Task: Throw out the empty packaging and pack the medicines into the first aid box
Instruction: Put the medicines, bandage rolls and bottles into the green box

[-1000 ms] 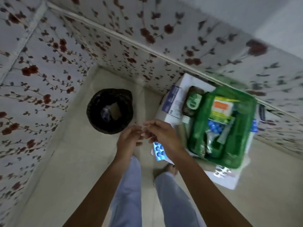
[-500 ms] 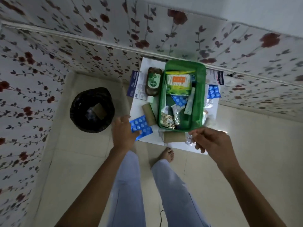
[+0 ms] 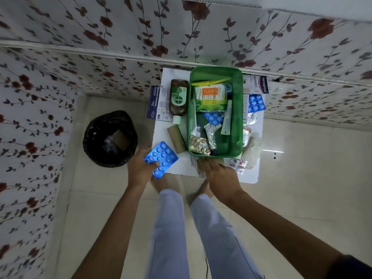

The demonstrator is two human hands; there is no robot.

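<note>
At table's near edge: left hand [image 3: 141,168] fingers clamp blue blister pack [image 3: 161,159]; right hand [image 3: 218,175] fingers spread, empty.

Dettol bottle [image 3: 178,101]; Hansaplast box [image 3: 259,84]

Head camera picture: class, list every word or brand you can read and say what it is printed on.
"Dettol": brown bottle.
"TULIPS": cotton swab pack in the green box.
"Hansaplast": white packet.
"MEDICATED DRESSINGS", faint: blue-and-white carton.
Other small print, including the blister strips: too blurred to read.
</note>
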